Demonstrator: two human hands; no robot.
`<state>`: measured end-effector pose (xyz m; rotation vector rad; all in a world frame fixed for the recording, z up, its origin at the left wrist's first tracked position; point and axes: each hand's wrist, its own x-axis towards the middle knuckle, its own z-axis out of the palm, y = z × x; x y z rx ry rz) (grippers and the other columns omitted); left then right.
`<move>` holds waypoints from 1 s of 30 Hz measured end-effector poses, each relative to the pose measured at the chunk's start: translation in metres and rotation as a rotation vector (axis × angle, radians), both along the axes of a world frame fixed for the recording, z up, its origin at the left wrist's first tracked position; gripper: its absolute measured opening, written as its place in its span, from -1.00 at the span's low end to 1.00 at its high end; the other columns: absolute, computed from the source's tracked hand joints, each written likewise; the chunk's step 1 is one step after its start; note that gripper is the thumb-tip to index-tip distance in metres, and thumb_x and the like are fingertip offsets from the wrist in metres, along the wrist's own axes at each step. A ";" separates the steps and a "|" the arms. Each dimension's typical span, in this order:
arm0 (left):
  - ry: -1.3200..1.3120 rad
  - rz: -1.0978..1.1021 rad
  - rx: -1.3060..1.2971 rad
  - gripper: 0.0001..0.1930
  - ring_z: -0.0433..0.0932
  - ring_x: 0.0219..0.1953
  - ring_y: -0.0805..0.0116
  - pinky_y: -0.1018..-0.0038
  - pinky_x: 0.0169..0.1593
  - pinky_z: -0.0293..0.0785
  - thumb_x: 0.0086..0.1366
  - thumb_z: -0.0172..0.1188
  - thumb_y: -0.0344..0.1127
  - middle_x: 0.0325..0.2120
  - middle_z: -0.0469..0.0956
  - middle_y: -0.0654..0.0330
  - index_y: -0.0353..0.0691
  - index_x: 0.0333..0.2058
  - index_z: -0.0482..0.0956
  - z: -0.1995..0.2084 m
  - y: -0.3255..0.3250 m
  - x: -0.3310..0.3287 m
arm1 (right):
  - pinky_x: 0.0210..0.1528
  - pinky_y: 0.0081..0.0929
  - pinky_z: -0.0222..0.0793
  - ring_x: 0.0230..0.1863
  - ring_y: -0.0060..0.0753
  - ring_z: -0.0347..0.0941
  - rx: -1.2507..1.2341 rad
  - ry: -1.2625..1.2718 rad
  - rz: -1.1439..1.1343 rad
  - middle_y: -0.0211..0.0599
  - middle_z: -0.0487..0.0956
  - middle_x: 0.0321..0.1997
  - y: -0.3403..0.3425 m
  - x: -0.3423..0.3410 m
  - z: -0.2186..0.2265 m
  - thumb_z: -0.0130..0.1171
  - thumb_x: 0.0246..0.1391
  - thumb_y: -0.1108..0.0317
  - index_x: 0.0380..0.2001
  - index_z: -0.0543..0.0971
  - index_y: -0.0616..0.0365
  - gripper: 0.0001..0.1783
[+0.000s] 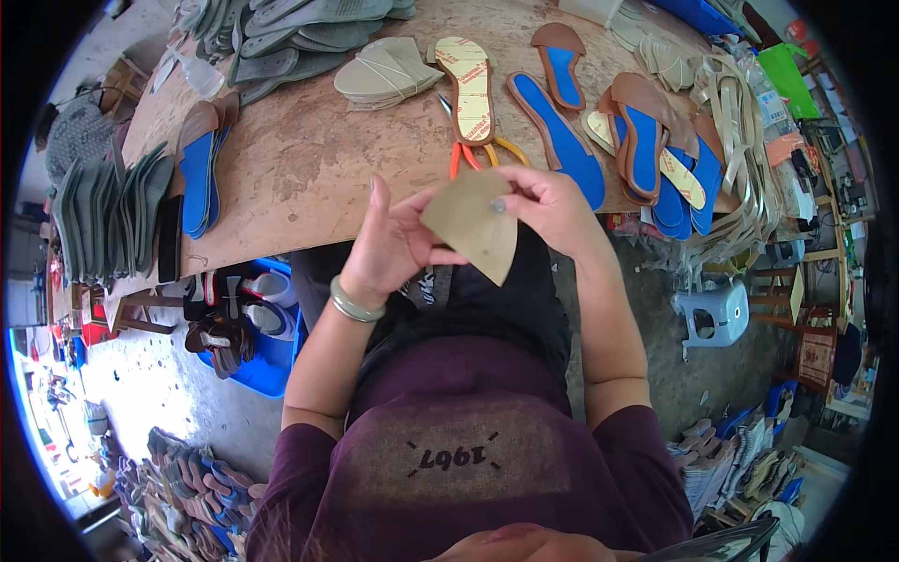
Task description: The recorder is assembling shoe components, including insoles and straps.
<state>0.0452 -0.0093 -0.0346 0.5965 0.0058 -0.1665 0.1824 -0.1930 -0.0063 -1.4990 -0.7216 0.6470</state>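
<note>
Grip of the right hand (551, 211) is pinched on a fan-shaped beige piece (468, 229); the left hand (384, 242) is spread, thumb raised, fingers at its left edge. Piece held near the desk's (290, 159) front edge; long axis slants rightward, pointed corner toward the purple shirt (449, 375). Bare surface separates left hand from leftmost blue insoles (198, 183).

And here it is, the thin beige piece (465, 228), a smooth, plain panel with rounded upper edges, narrowing to a point! It's up in the air, just off the counter's (281, 220) near edge, over the lap, that narrow tip angled down toward the body. Its left side rests against the fingers of the left hand (389, 239); its upper right is pinched by the right hand (554, 208), thumb across its face.
</note>
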 end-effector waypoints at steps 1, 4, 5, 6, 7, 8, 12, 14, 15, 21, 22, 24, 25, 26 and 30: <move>0.009 -0.060 0.037 -0.28 0.47 0.09 0.10 0.11 0.06 0.52 0.41 -0.24 0.21 0.08 0.42 -0.02 -0.36 0.23 0.20 0.000 0.007 -0.003 | -0.14 -0.60 0.43 -0.24 -0.60 0.52 -0.154 -0.170 0.110 -0.35 0.63 -0.23 0.002 0.000 0.006 0.16 0.10 0.53 0.00 0.52 0.26 -0.65; 0.181 -0.093 0.558 -0.43 0.50 0.07 0.10 0.14 0.10 0.51 0.44 -0.11 0.00 0.06 0.45 -0.01 -0.37 0.21 0.23 -0.001 0.000 -0.010 | -0.18 -0.62 0.41 -0.28 -0.68 0.50 -0.278 -0.371 0.256 -0.34 0.64 -0.29 0.011 0.001 0.012 0.15 0.09 0.50 -0.05 0.56 0.13 -0.68; 0.220 -0.025 0.415 -0.55 0.52 0.05 0.09 0.15 0.13 0.49 0.43 -0.03 -0.21 0.03 0.47 -0.01 -0.39 0.17 0.26 -0.006 -0.004 -0.011 | -0.19 -0.60 0.41 -0.29 -0.64 0.50 -0.322 -0.379 0.198 -0.31 0.63 -0.30 0.014 0.003 0.019 0.16 0.10 0.47 -0.05 0.56 0.13 -0.69; 0.217 -0.021 0.412 -0.55 0.52 0.05 0.09 0.15 0.13 0.49 0.43 -0.03 -0.21 0.03 0.47 -0.01 -0.39 0.17 0.26 -0.009 -0.004 -0.013 | -0.19 -0.57 0.41 -0.30 -0.61 0.51 -0.366 -0.387 0.140 -0.28 0.63 -0.31 0.018 0.006 0.024 0.16 0.10 0.43 -0.05 0.56 0.13 -0.69; 0.196 0.044 0.253 -0.56 0.50 0.06 0.08 0.14 0.14 0.48 0.43 -0.04 -0.24 0.03 0.46 -0.02 -0.39 0.17 0.27 -0.011 -0.005 -0.013 | -0.19 -0.48 0.43 -0.27 -0.40 0.56 -0.327 -0.544 -0.096 -0.17 0.62 -0.28 0.017 0.019 0.019 0.13 0.14 0.34 -0.06 0.56 0.10 -0.72; 0.175 0.101 0.093 -0.58 0.49 0.07 0.07 0.13 0.14 0.47 0.43 -0.06 -0.26 0.03 0.46 -0.03 -0.39 0.16 0.27 -0.012 -0.008 -0.011 | -0.20 -0.27 0.48 -0.23 -0.10 0.57 -0.396 -0.803 -0.385 -0.10 0.62 -0.24 0.012 0.041 0.006 0.16 0.12 0.27 -0.10 0.54 0.16 -0.69; 0.080 0.179 0.009 -0.53 0.38 0.18 0.03 0.10 0.22 0.38 0.45 -0.11 -0.20 0.14 0.34 -0.08 -0.37 0.20 0.18 -0.011 -0.010 -0.017 | -0.01 -0.10 0.40 -0.05 0.06 0.50 -1.034 -0.974 -0.427 0.03 0.57 -0.12 -0.001 0.079 -0.009 0.20 0.07 0.21 0.09 0.37 0.18 -0.46; 0.037 0.180 -0.118 -0.51 0.35 0.20 0.01 0.09 0.24 0.35 0.46 -0.13 -0.15 0.16 0.32 -0.08 -0.36 0.22 0.16 -0.012 -0.007 -0.017 | 0.01 -0.09 0.39 -0.04 0.07 0.50 -1.053 -1.004 -0.417 0.02 0.57 -0.11 0.003 0.076 -0.009 0.24 0.04 0.20 0.12 0.34 0.17 -0.40; -0.004 0.173 -0.242 -0.48 0.33 0.22 -0.01 0.07 0.26 0.31 0.46 -0.16 -0.10 0.17 0.30 -0.08 -0.35 0.23 0.13 -0.012 -0.006 -0.017 | 0.03 -0.08 0.38 -0.04 0.08 0.50 -1.075 -1.026 -0.413 0.01 0.58 -0.11 0.004 0.074 -0.009 0.28 0.00 0.18 0.15 0.32 0.16 -0.33; 0.103 0.113 -0.252 -0.46 0.25 0.25 -0.13 -0.08 0.27 0.23 0.46 -0.19 -0.04 0.21 0.24 -0.11 -0.27 0.26 0.10 -0.012 -0.010 -0.013 | 0.01 -0.23 0.40 -0.06 -0.02 0.50 -0.828 -0.808 -0.400 -0.04 0.56 -0.07 -0.004 0.106 0.005 0.34 -0.08 0.20 0.10 0.42 0.18 -0.35; 0.099 0.119 -0.254 -0.46 0.25 0.25 -0.13 -0.08 0.27 0.23 0.46 -0.19 -0.04 0.21 0.24 -0.11 -0.27 0.26 0.10 -0.011 -0.011 -0.013 | -0.02 -0.22 0.41 -0.17 0.03 0.55 -0.650 -0.667 -0.343 -0.04 0.61 -0.21 -0.005 0.107 0.017 0.35 -0.09 0.18 0.02 0.48 0.26 -0.40; 0.040 0.039 -0.369 -0.44 0.20 0.28 -0.17 -0.15 0.28 0.17 0.45 -0.19 -0.03 0.24 0.20 -0.13 -0.25 0.27 0.08 -0.009 -0.010 -0.013 | -0.07 -0.49 0.39 -0.18 -0.31 0.52 -0.607 -0.655 -0.412 -0.21 0.59 -0.19 -0.003 0.084 0.044 0.29 -0.04 0.38 0.05 0.47 0.21 -0.47; 0.036 0.054 -0.372 -0.44 0.20 0.28 -0.17 -0.15 0.28 0.17 0.45 -0.19 -0.03 0.24 0.20 -0.13 -0.25 0.27 0.08 -0.006 -0.011 -0.013 | -0.07 -0.48 0.39 -0.16 -0.30 0.51 -0.127 -0.533 -0.421 -0.23 0.58 -0.20 -0.006 0.074 0.052 0.25 -0.02 0.43 -0.03 0.49 0.18 -0.58; 0.031 0.025 -0.422 -0.42 0.15 0.28 -0.26 -0.18 0.27 0.15 0.45 -0.19 0.00 0.25 0.14 -0.20 -0.27 0.28 0.06 -0.003 -0.012 -0.010 | -0.08 -0.46 0.40 -0.14 -0.29 0.50 0.347 -0.382 -0.415 -0.24 0.56 -0.22 -0.009 0.063 0.056 0.22 0.01 0.48 -0.10 0.51 0.14 -0.67; -0.078 -0.067 -0.518 -0.37 0.13 0.29 -0.27 -0.17 0.29 0.13 0.44 -0.21 0.04 0.27 0.11 -0.21 -0.27 0.31 0.02 0.020 -0.017 0.000 | 0.12 -0.22 0.35 0.09 -0.12 0.42 0.662 -0.548 -0.080 -0.14 0.53 -0.16 -0.008 0.031 0.027 0.24 -0.08 0.64 -0.48 0.48 0.13 -0.82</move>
